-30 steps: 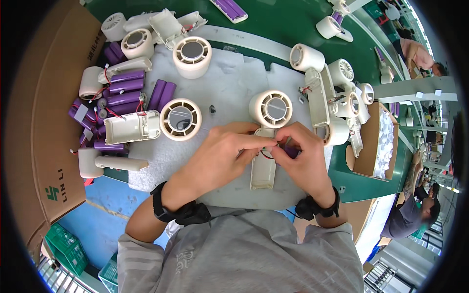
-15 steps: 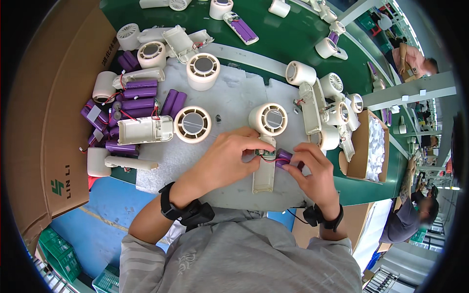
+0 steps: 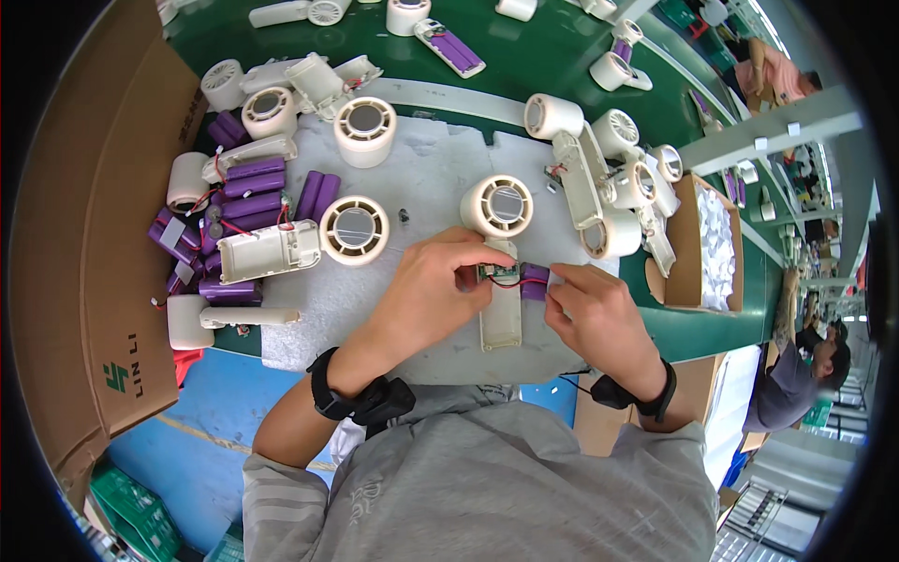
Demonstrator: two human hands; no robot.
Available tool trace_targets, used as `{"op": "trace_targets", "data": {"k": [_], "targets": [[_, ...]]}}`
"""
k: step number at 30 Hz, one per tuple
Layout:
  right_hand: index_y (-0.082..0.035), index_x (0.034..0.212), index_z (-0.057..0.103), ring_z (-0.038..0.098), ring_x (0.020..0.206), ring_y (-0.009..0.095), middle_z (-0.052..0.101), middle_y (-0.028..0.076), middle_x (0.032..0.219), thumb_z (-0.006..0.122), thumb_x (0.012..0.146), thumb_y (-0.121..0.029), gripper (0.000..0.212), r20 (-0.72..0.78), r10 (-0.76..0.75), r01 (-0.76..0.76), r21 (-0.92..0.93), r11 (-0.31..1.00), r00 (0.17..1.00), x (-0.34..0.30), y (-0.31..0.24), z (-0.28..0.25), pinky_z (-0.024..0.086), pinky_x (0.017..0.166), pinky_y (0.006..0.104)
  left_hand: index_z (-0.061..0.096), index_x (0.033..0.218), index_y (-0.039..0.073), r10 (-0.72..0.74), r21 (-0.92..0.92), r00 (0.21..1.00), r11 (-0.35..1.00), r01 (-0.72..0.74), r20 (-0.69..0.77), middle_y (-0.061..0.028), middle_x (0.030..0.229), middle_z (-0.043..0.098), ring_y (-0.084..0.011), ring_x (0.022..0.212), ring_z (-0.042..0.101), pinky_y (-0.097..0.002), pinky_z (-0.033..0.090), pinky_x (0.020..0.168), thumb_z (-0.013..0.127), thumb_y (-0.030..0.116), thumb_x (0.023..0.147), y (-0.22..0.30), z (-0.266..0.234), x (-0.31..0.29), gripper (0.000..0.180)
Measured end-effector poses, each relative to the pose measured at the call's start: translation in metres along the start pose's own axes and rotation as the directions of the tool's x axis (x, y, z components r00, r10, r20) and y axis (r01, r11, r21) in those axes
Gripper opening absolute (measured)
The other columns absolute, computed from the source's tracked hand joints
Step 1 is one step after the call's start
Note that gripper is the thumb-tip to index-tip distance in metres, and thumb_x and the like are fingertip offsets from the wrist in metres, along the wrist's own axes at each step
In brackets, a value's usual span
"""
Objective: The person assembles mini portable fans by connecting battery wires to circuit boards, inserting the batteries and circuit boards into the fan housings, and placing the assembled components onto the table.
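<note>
A cream handheld fan housing lies in front of me, its round head [image 3: 497,204] pointing away and its open handle shell [image 3: 501,323] toward me. My left hand [image 3: 433,281] pinches a small green circuit board [image 3: 499,272] over the upper part of the handle. Red and dark wires run from the board to a purple battery pack [image 3: 534,281] just right of the handle. The fingers of my right hand [image 3: 604,314] are closed on the pack's right end and partly hide it.
Purple battery packs [image 3: 253,192] and cream fan parts [image 3: 272,251] are piled on the left beside a tall cardboard box [image 3: 94,215]. Two fan heads [image 3: 354,231] [image 3: 365,131] stand nearby. More housings [image 3: 581,178] and a small carton of white pieces [image 3: 688,253] are at right.
The battery pack has come left, closer to the handle shell. My right hand has turned so its back shows more. My left hand keeps its pinch on the board. The whole view has shifted slightly.
</note>
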State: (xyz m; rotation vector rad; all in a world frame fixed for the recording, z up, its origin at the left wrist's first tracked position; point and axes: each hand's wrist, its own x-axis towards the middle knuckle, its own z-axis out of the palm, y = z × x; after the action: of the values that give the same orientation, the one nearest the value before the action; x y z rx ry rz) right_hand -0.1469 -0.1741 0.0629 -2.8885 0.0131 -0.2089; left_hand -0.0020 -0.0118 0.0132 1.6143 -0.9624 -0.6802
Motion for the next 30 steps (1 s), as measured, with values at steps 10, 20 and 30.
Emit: {"op": "trace_targets", "data": {"k": [10,20,30], "targets": [[0.002,0.077,0.064,0.065,0.069,0.031,0.068,0.013,0.097,0.070,0.074,0.001,0.007,-0.038,0.142,-0.127,0.255,0.958,0.989,-0.007,0.010,0.000,0.054,0.065,0.0367,0.073,0.102,0.007,0.009,-0.033,0.994,0.999,-0.013,-0.109,-0.0063,0.104,0.063,-0.0061,0.070,0.059,-0.0197,0.048,0.060,0.062,-0.008,0.073,-0.004,0.009,-0.002,0.034],[0.003,0.082,0.058,0.063,0.080,0.031,0.062,0.014,0.098,0.066,0.076,0.003,0.010,-0.076,0.070,-0.054,0.198,0.979,0.995,-0.006,0.007,0.004,0.052,0.069,0.0376,0.073,0.098,0.006,-0.039,-0.033,0.993,0.999,0.035,-0.115,-0.0089,0.102,0.065,-0.0123,0.066,0.062,-0.0233,0.051,0.061,0.064,-0.006,0.072,0.002,0.009,-0.003,0.031],[0.002,0.095,0.051,0.060,0.082,0.031,0.054,0.016,0.105,0.059,0.077,0.007,0.020,0.005,0.057,-0.057,0.069,0.996,0.998,-0.012,0.016,-0.004,0.051,0.070,0.0369,0.072,0.098,0.005,0.013,-0.045,0.985,0.999,-0.022,-0.174,-0.0100,0.103,0.066,-0.0156,0.067,0.064,-0.0265,0.052,0.061,0.063,-0.007,0.072,-0.004,0.014,-0.003,0.031]]}}
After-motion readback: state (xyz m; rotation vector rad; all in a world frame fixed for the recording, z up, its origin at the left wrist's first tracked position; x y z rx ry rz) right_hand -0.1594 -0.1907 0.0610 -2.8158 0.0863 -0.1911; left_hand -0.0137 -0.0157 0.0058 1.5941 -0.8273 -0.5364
